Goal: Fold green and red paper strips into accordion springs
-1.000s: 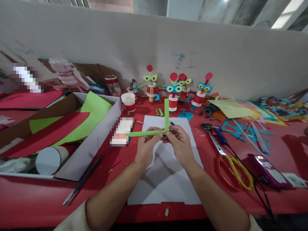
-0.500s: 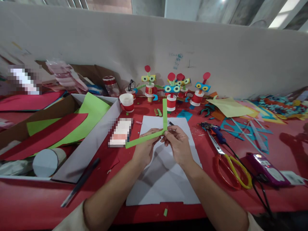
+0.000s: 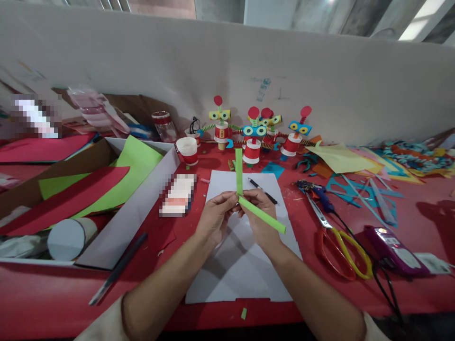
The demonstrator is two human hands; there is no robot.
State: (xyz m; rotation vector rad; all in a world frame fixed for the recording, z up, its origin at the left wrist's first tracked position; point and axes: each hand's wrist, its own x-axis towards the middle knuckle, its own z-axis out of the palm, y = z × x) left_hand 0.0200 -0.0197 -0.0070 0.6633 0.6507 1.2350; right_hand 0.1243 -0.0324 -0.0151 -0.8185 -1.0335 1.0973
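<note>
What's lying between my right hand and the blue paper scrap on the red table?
A black pen, lying on the white sheet, is between your right hand and the blue scrap in the head view.

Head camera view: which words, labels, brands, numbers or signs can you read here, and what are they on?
None can be read with certainty.
Pale wall: handwritten marks, too blurred to read.
Leftmost cup figure: small label with dark marks, too small to read.
Purple device: pale markings, too small to read.
Pixelated rectangle: nothing legible.
</note>
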